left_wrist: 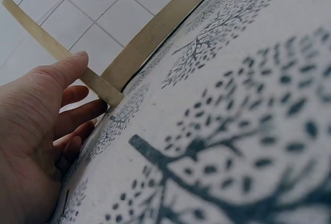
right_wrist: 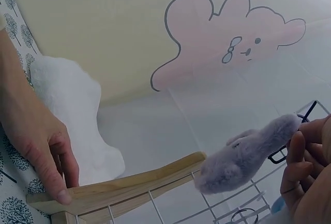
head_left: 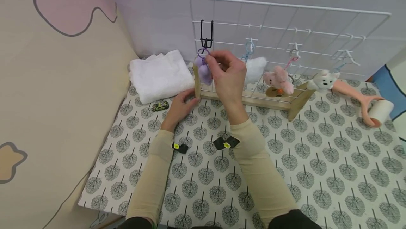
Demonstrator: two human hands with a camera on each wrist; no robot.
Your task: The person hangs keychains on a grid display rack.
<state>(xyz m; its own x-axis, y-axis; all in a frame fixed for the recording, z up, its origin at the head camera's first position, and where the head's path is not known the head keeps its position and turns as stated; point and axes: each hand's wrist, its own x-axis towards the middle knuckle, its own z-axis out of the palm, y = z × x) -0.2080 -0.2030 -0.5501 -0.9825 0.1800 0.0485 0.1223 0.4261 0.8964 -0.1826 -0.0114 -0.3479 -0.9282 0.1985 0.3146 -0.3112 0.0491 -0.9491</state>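
Observation:
My right hand (head_left: 229, 75) pinches a purple plush keychain (head_left: 205, 74) near its top, in front of the left end of a white wire grid rack (head_left: 285, 7). The keychain's purple ring is right at a black hook (head_left: 207, 40) on the grid. In the right wrist view the fluffy purple plush (right_wrist: 232, 162) hangs out from my fingertips. Low at the rack's left end, my left hand (head_left: 180, 107) holds the wooden stand (head_left: 197, 84), thumb on one side of the post (left_wrist: 98, 84) and fingers on the other.
A white plush (head_left: 255, 69), a pink plush (head_left: 279, 79) and a white animal plush (head_left: 323, 80) hang farther right. Beside my left hand lie a folded white towel (head_left: 160, 75) and a toy car (head_left: 160, 106). A peach-handled lint roller (head_left: 364, 100) lies at right on the tree-print cloth (head_left: 323, 172).

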